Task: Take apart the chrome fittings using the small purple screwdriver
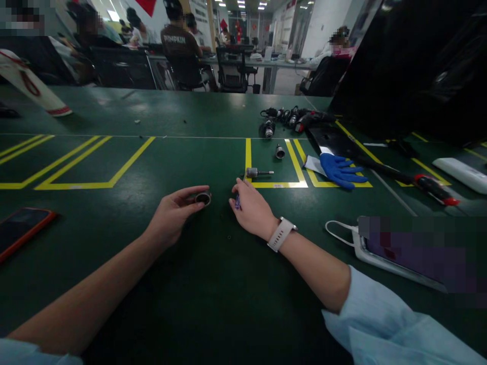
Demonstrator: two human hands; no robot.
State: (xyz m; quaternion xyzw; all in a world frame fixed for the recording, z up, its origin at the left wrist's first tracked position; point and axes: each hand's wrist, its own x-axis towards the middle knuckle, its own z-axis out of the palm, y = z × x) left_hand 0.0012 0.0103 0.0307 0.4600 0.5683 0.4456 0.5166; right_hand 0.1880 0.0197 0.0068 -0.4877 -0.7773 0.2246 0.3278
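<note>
My left hand [173, 215] pinches a round hollow metal collar [203, 198] between thumb and fingertips, its dark opening facing me. Across from it, my right hand [253, 208] is closed around a slim tool with a purple-blue part [238, 201]; its exact kind is hidden by the fingers. Just beyond the right fingertips lies a metal part with a thin shaft [259, 173], on its side by the yellow tape. Farther back is a short metal cylinder [280, 151]. A tiny ring [229, 236] rests on the green table between my forearms.
At the back right lie several metal assemblies [268, 128] and a black-and-red power tool [304, 121]. A blue glove [340, 170] and a red-and-black handled tool [436, 189] are to the right. Phones [25, 230] flank me on both sides. People sit beyond the table [190, 279].
</note>
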